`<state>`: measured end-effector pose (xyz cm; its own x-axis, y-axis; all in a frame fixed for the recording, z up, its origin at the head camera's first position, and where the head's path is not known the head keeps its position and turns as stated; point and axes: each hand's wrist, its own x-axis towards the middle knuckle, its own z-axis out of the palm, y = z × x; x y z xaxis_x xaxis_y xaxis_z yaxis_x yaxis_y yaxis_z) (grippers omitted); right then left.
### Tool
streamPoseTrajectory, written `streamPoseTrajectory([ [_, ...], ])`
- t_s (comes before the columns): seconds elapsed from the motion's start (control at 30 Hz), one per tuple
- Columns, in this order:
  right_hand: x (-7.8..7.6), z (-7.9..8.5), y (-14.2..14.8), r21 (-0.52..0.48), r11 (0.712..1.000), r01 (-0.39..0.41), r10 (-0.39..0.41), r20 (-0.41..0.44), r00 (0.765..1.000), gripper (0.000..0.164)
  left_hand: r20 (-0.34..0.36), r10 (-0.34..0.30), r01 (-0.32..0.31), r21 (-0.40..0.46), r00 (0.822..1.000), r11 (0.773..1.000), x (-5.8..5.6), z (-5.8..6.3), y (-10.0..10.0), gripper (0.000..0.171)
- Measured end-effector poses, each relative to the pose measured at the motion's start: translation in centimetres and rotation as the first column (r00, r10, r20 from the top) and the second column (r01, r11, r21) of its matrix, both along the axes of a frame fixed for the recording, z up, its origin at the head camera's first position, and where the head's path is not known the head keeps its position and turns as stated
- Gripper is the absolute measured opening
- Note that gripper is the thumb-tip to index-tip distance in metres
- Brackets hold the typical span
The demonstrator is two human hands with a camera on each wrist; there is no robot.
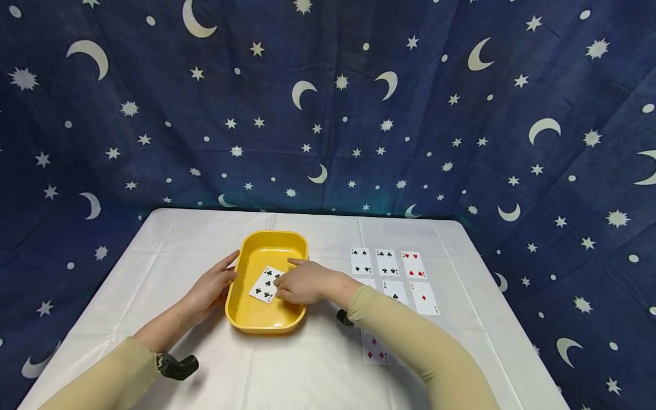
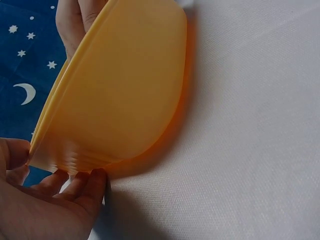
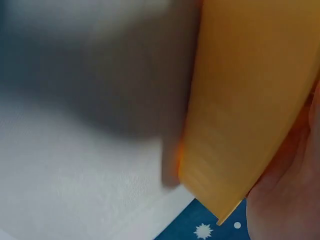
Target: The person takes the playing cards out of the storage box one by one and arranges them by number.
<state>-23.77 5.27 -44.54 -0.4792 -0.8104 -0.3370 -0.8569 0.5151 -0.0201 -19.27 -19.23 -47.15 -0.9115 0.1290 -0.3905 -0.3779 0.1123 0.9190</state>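
A yellow plastic tray with rounded corners stands on the white table. My left hand holds its left side; in the left wrist view the thumb is at the rim and the fingers lie against the outer wall. Inside the tray is a clubs playing card, face up and slanted. My right hand reaches over the tray's right wall and pinches that card at its right edge, thumb and forefinger together. Those fingertips are hidden in the right wrist view, where the tray wall covers them.
Face-up playing cards lie in rows right of the tray, among them a spades card, a hearts card and an ace of diamonds. My right forearm partly covers a nearer diamonds card. A dark star-patterned cloth hangs behind the table.
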Motion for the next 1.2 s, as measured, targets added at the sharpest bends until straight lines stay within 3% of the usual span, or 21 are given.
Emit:
streamPoseTrajectory([
  [0.13, -0.2, -0.3, -0.1, -0.08, 0.995, 0.067, -0.071, -0.045, 0.996, 0.038, 0.002, 0.001, -0.001, 0.0, 1.0, 1.0, 0.0, 0.0, 0.0, 0.064],
  [0.27, -0.1, -0.6, -0.6, -0.126, 0.972, 0.199, -0.212, -0.106, 0.971, 0.062, -0.002, 0.006, -0.006, 0.0, 1.0, 1.0, 0.0, -0.1, 0.0, 0.064],
  [0.43, -0.2, -1.2, -1.5, -0.086, 0.948, 0.308, -0.317, -0.122, 0.941, 0.087, -0.003, 0.007, -0.007, 0.003, 1.0, 1.0, 0.0, -0.1, 0.0, 0.064],
  [0.6, -0.2, -1.5, -2.3, -0.013, 0.936, 0.351, -0.348, -0.157, 0.924, 0.098, -0.018, -0.001, 0.001, 0.013, 1.0, 1.0, 0.1, -0.3, -0.1, 0.065],
  [0.8, 0.2, -1.8, -2.7, 0.025, 0.927, 0.375, -0.363, -0.194, 0.911, 0.096, -0.024, -0.01, 0.01, 0.004, 1.0, 1.0, 0.2, -0.3, -0.1, 0.065],
  [1.2, 0.2, -1.9, -2.8, -0.046, 0.92, 0.388, -0.39, -0.186, 0.902, 0.08, -0.016, 0.003, -0.003, 0.001, 1.0, 1.0, 0.2, -0.3, -0.1, 0.065],
])
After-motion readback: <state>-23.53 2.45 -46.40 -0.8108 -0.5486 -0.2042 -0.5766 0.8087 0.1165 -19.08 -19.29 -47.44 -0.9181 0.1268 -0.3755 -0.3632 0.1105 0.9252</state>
